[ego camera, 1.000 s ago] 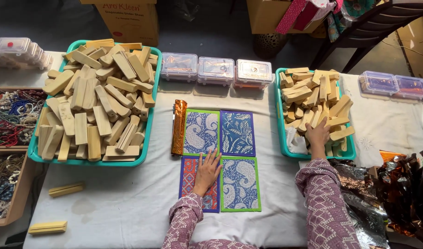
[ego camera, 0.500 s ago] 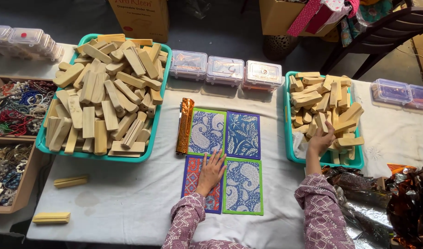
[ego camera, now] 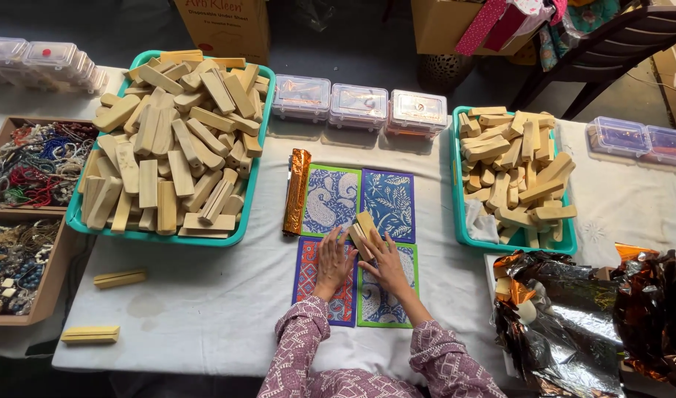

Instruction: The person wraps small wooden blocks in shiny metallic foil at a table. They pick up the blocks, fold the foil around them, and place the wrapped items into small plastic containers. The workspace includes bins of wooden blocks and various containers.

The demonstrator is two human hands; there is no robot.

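Four blue patterned printed cards point(ego camera: 389, 203) lie in a two-by-two block in the middle of the white cloth. My left hand point(ego camera: 332, 259) rests flat on the lower left card, fingers spread. My right hand point(ego camera: 386, 264) lies over the lower right card and grips a pale wooden block point(ego camera: 365, 228) where the cards meet. A folded orange foil strip point(ego camera: 297, 190) lies along the cards' left edge.
A big teal tray point(ego camera: 254, 191) heaped with wooden blocks stands at left, a smaller teal tray point(ego camera: 457, 210) of blocks at right. Three clear plastic boxes point(ego camera: 359, 107) line the back. Bead trays point(ego camera: 28, 221) sit far left, crumpled foil point(ego camera: 566, 324) at lower right, two loose blocks point(ego camera: 120, 278) near the front left.
My right hand has left the right tray and come down to the cards carrying a wooden block. The left hand has stayed on the lower left card.
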